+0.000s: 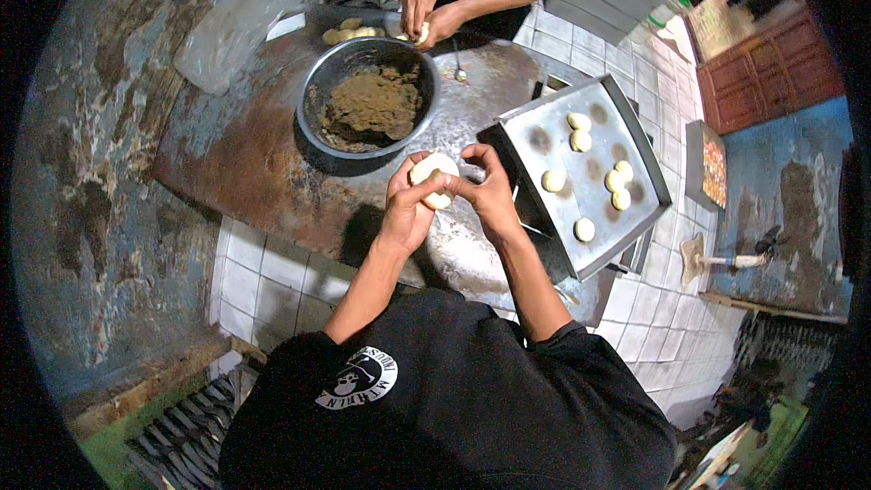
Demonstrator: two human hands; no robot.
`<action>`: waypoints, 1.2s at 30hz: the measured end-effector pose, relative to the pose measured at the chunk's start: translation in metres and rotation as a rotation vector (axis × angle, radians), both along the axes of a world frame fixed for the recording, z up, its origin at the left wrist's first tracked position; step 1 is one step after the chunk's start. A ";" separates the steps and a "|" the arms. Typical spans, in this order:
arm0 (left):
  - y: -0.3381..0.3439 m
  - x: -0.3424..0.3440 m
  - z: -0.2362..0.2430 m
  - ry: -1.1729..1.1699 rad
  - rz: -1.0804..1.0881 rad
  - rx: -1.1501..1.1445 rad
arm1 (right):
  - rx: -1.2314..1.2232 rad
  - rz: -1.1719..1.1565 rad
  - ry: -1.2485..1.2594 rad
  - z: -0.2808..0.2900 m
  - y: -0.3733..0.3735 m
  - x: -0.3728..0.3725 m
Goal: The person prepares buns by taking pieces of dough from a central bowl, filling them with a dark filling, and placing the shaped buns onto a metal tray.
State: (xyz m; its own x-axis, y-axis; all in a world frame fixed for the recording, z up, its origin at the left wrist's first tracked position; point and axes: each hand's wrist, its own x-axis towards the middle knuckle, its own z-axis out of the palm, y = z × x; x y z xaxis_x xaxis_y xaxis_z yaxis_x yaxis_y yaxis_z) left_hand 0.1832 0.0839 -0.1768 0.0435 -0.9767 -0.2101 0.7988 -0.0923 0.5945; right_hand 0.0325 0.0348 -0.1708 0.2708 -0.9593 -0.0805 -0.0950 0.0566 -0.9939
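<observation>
In front of me, near the bowl, my left hand (406, 209) cradles a flattened pale dough round (434, 171), its fingers wrapped behind the dough. My right hand (488, 189) presses the dough with its thumb, its other fingers curled at the side. Just beyond is a metal bowl (304, 132) holding a brown, crumbly filling (374, 102). To the right stands a metal baking tray (594, 240) bearing several dough balls (553, 181), some touching each other. Dark round stains mark the tray.
Across the table (209, 150), a co-worker's hands (431, 23) pinch a dough piece. Small dough balls (349, 33) lie behind the bowl. At the far left is a clear plastic bag (240, 32). A white tiled floor (667, 263) extends on the right; a stained wall (91, 172) rises left.
</observation>
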 end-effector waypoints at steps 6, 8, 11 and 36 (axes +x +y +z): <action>0.023 -0.069 0.012 -0.553 -0.017 -0.055 | 0.644 0.289 -0.661 0.016 0.039 -0.085; 0.028 -0.080 0.003 -0.822 0.030 -0.089 | -0.307 0.330 0.058 0.022 0.049 -0.103; 0.039 -0.100 0.022 -1.245 0.067 -0.150 | -0.541 0.241 0.443 0.034 0.060 -0.124; 0.090 -0.119 0.084 -0.222 -0.033 -0.404 | -0.275 -0.087 -0.254 0.094 0.107 -0.117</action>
State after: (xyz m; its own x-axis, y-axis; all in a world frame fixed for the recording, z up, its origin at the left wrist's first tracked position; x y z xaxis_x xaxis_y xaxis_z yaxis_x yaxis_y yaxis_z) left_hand 0.0638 0.1744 -0.0931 0.0123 -0.9800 0.1984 0.6485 0.1588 0.7445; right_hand -0.0846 0.1415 -0.0767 0.1652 -0.9559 0.2427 0.1500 -0.2188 -0.9642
